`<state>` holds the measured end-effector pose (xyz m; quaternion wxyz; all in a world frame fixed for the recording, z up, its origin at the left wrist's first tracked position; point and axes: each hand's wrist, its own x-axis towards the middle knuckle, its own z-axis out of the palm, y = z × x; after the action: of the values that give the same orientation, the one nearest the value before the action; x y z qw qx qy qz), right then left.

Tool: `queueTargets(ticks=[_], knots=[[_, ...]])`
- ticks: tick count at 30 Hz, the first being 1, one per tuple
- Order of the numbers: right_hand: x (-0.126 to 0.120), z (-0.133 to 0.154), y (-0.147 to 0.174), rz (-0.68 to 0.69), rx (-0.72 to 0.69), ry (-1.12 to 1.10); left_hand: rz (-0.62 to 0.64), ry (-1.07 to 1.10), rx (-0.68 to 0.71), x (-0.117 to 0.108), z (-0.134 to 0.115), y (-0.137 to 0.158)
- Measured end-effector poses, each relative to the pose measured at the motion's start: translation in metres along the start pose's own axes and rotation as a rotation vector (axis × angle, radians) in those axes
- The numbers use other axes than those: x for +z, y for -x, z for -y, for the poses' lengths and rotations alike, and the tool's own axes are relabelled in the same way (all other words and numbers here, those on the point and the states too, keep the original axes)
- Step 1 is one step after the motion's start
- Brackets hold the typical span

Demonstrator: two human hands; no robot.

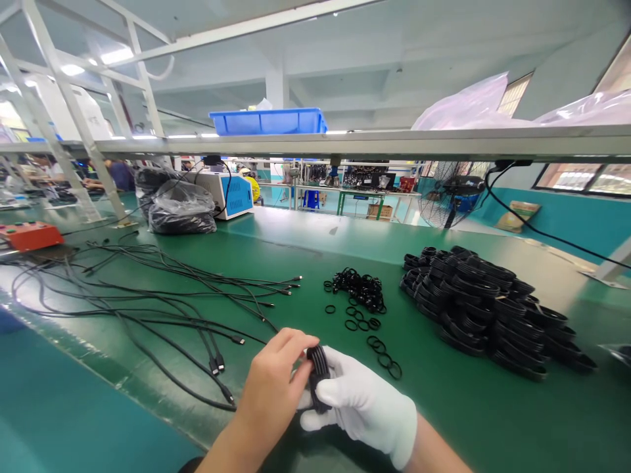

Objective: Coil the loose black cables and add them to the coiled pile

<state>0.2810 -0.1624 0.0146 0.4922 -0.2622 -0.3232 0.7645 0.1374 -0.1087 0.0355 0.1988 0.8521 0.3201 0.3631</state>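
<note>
A coiled black cable is held upright between my two hands above the near edge of the green table. My left hand, bare, pinches the coil's upper left side between thumb and fingers. The white-gloved right hand grips the coil from the right, its thumb across the front. Just beyond my hands lie loose black rubber rings, with a heap of similar rings farther back. To the left, several uncoiled black cables stretch over the table, their plugs pointing toward my hands.
A large pile of coiled black cables covers the right side of the green table. At the back left stand a clear plastic bag and a blue-and-white machine. An orange control box sits far left. Overhead, a shelf carries a blue tray.
</note>
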Motion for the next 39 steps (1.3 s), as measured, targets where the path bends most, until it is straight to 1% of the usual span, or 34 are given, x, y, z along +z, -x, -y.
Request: queueTargets(ticks=[2, 5, 7, 11, 14, 18, 20, 22, 23, 25, 28, 31, 32, 34, 36, 39], knots=[[0.002, 0.0, -0.001, -0.024, -0.008, 0.042, -0.003, -0.065, 0.051, 0.002, -0.001, 0.0], [0.003, -0.002, -0.003, -0.049, -0.018, 0.072, -0.027, -0.134, 0.071, 0.005, -0.002, 0.001], [0.004, -0.003, -0.004, -0.043, -0.015, 0.069, -0.058, -0.128, 0.072, 0.007, 0.0, 0.002], [0.004, -0.003, -0.004, 0.007, 0.004, 0.057, -0.099, -0.042, 0.074, 0.009, 0.006, 0.004], [0.004, -0.001, -0.003, -0.008, -0.006, 0.014, -0.087, -0.01, 0.05, 0.008, 0.01, 0.0], [0.003, 0.002, -0.002, -0.041, 0.02, -0.057, -0.083, -0.022, -0.009, 0.008, 0.013, -0.008], [0.0, 0.0, -0.002, -0.064, 0.003, -0.015, -0.082, -0.035, -0.028, 0.006, 0.013, -0.011], [-0.003, -0.003, -0.003, -0.083, -0.023, 0.024, -0.047, -0.02, -0.069, 0.002, 0.013, -0.013], [-0.005, -0.004, -0.004, -0.077, -0.035, 0.014, -0.009, 0.012, -0.105, -0.002, 0.013, -0.014], [-0.008, -0.005, -0.005, -0.021, -0.036, -0.067, 0.086, 0.138, -0.195, -0.011, 0.013, -0.015], [-0.01, -0.003, -0.005, 0.102, 0.037, -0.205, 0.24, 0.448, -0.308, -0.022, 0.019, -0.016], [-0.009, -0.001, -0.004, 0.152, 0.114, -0.252, 0.37, 0.768, -0.328, -0.021, 0.027, -0.015], [-0.009, -0.001, -0.004, 0.135, 0.127, -0.241, 0.382, 0.835, -0.325, -0.019, 0.029, -0.015], [-0.007, -0.002, -0.005, 0.042, 0.122, -0.17, 0.368, 0.883, -0.331, -0.014, 0.032, -0.015], [-0.005, -0.002, -0.005, -0.076, 0.08, -0.043, 0.361, 0.846, -0.359, -0.01, 0.032, -0.016], [0.001, -0.001, -0.005, -0.197, 0.031, 0.162, 0.366, 0.747, -0.388, -0.007, 0.028, -0.019]])
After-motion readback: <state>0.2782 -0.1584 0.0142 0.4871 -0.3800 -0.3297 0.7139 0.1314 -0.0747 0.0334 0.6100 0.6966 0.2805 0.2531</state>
